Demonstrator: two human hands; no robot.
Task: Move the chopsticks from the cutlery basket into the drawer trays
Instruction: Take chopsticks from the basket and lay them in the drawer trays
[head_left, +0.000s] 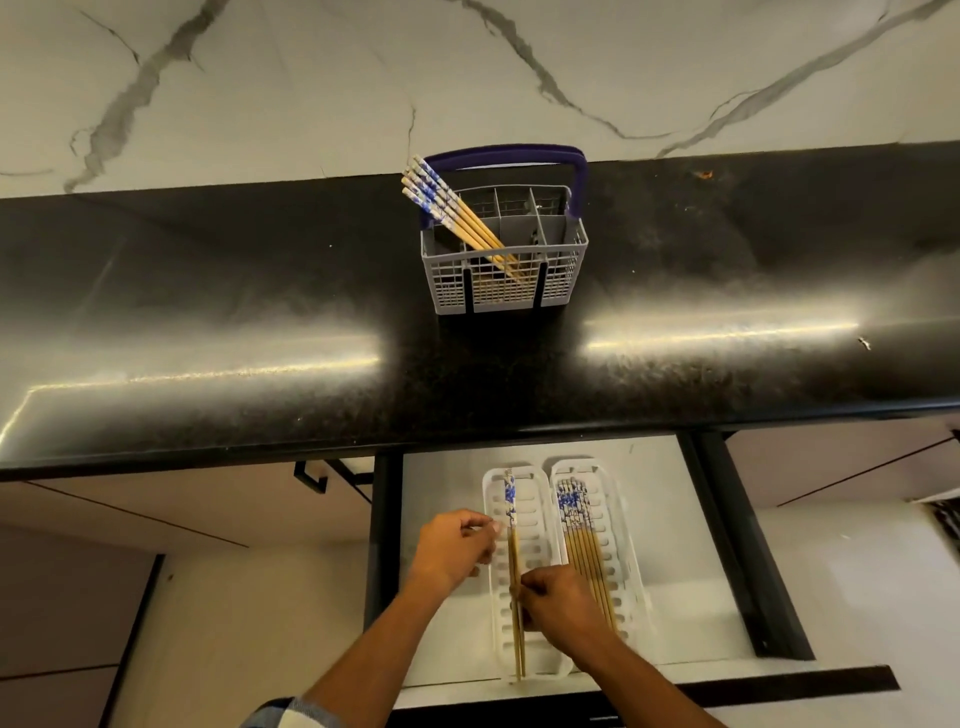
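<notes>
Over an open drawer (670, 519) beneath a black table (208, 322), we work with both hands at two white slotted trays lying side by side. Our left hand (454, 545) hovers at the left tray (493, 571), its fingers (480, 522) curled together beside the patterned tops of a pair of chopsticks (514, 571); whether they pinch the pair we cannot tell. Our right hand (558, 605) has its fingers clamped on that same pair lower down, laying it lengthwise along the left tray. The right tray (621, 519) already carries a row of chopsticks (582, 540), blue-and-white ends away from us. Up on the table, a grey cutlery basket (506, 260) with a dark blue handle (506, 156) holds a leaning bundle of chopsticks (452, 208)
</notes>
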